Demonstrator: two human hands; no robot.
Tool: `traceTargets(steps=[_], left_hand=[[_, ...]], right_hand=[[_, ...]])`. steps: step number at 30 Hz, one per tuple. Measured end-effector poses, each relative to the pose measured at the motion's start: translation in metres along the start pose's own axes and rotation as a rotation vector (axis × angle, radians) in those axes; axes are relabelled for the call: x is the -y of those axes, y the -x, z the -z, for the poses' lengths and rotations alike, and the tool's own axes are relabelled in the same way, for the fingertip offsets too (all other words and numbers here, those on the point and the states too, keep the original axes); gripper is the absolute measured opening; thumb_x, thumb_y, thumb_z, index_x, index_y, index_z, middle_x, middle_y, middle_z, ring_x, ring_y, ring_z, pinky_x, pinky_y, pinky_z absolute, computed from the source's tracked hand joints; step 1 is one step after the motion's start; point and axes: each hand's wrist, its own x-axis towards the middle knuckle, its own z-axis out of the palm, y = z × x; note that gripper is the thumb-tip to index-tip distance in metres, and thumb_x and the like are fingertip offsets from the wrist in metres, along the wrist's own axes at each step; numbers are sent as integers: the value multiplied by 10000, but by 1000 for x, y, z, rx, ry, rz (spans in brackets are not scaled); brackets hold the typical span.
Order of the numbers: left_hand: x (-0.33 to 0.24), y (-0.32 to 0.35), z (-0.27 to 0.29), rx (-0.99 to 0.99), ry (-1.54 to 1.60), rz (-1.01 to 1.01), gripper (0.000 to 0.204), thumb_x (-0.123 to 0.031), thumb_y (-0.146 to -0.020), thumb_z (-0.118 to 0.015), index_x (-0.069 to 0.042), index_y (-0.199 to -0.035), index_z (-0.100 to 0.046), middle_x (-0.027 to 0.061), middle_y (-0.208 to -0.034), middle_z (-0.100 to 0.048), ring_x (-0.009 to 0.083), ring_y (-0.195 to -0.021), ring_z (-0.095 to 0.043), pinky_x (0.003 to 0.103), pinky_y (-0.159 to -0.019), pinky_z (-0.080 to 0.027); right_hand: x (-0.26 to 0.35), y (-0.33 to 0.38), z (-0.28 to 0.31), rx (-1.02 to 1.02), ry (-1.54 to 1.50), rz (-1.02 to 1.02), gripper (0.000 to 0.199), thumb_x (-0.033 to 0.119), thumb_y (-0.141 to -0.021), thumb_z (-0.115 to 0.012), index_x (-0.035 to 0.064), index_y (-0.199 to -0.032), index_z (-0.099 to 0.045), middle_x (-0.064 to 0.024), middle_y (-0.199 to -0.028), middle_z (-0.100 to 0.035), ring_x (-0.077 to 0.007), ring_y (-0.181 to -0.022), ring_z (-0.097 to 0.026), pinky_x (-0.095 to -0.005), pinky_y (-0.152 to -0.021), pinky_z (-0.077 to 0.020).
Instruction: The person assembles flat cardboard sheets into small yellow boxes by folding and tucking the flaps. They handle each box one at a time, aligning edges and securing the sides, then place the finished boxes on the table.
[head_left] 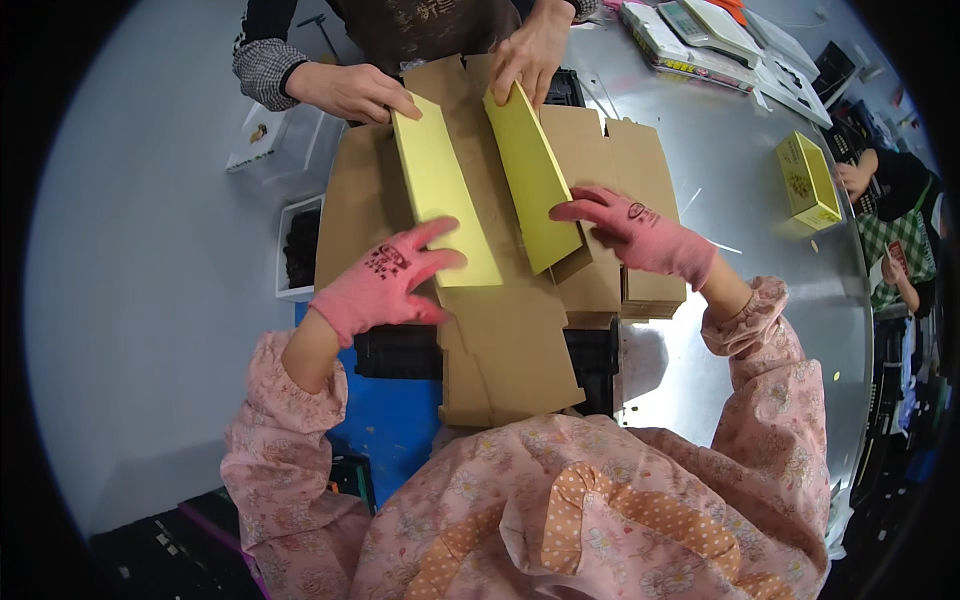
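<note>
Two long yellow-green box sleeves lie across the brown flattened cardboard (510,340) in front of me, matte and plain on the faces I can see. The left sleeve (443,195) lies flat, and my left hand (385,285), in its pink glove, rests on its near end with fingers spread loose, pressing rather than gripping. The right sleeve (532,180) tilts up on edge just beside it; my right hand (640,235), also gloved pink, reaches in from the other side, fingers stretched flat toward its near corner, open, though I can't quite tell if the tips touch it. At the far ends a person across from me has one bare hand (350,92) on the left sleeve and another bare hand (530,55) on the right one. Beyond my right hand, well apart, a small yellow box (808,180) stands closed on the metal table (740,340). Beyond my left hand sits a white bin (298,245) holding something dark.
</note>
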Motion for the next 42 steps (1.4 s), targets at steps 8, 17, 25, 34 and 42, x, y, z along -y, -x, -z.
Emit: traceTargets(steps=[8, 17, 25, 34, 42], left_hand=[[26, -22, -47, -701, -542, 311, 377, -363, -722, -761, -96, -950, -623, 92, -732, -580, 272, -663, -601, 402, -586, -486], [-17, -54, -47, -368, -730, 360, 734, -410, -690, -772, -142, -1317, -499, 80, -965, -630, 287, -808, -632, 417, -699, -514], [-22, -72, -54, -509, -684, 525, 631, -562, -666, -756, -107, -1081, -621, 59, -886, -665, 277, -784, -657, 397, -687, -524], [-23, -66, -65, -628, -758, 441, 523, -526, -651, -782, -98, -927, -665, 82, -745, -650, 308, -672, -636, 394, -579, -502], [11, -40, -33, -445, -238, 55, 415, -308, -860, -643, -99, -1216, -598, 82, -1074, -667, 262, -884, -662, 344, -765, -534]], right_hand=[[-16, -41, -22, -351, 487, 528, 526, 574, -622, -736, 99, -749, -548, -46, -1013, -620, -315, -1121, -523, -520, -1041, -366], [-7, -90, -59, -522, 588, 425, 405, 482, -683, -714, 104, -687, -571, -29, -754, -575, -235, -858, -560, -438, -960, -430], [-21, -57, -72, -424, -939, 189, 603, 95, -781, -612, 43, -1357, -442, -174, -1403, -380, -306, -1342, -343, -481, -1143, -233], [-7, 63, -118, 9, 533, 429, 675, 278, -691, -648, 221, -1343, -484, -103, -1365, -457, -301, -1273, -428, -524, -1129, -275], [7, -59, -66, -965, -141, 248, 553, 428, -854, -631, 70, -1264, -536, -180, -1228, -524, -360, -1149, -504, -479, -1014, -387]])
